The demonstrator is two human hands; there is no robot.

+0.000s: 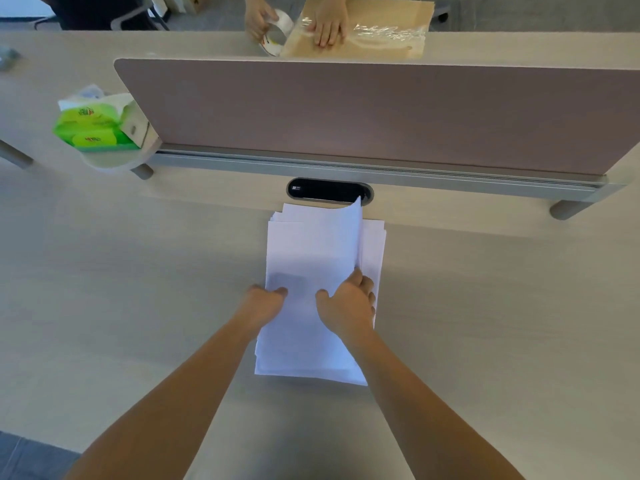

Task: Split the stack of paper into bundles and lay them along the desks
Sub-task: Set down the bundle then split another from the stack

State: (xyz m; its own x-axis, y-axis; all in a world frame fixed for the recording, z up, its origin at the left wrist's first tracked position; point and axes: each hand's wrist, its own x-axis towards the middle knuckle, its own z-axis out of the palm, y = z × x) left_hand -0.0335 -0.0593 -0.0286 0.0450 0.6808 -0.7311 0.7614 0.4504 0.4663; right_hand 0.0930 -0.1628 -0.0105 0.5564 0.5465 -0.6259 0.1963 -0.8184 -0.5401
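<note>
A stack of white paper (311,251) lies on the pale desk (138,289), just in front of me, its sheets slightly fanned. My left hand (265,303) grips the stack's left edge, thumb on top. My right hand (349,303) holds the right side of the upper sheets, fingers tucked under them. These upper sheets are lifted and curl up along their right edge, their far corner standing over the cable slot. The lower sheets (374,244) stay flat on the desk and show to the right.
A black oval cable slot (329,190) sits behind the paper, below a mauve divider screen (346,112). Green tissue packs (93,126) stand at the screen's left end. Beyond the screen another person's hands (329,26) tape a cardboard box (381,26) with a tape roll (277,32).
</note>
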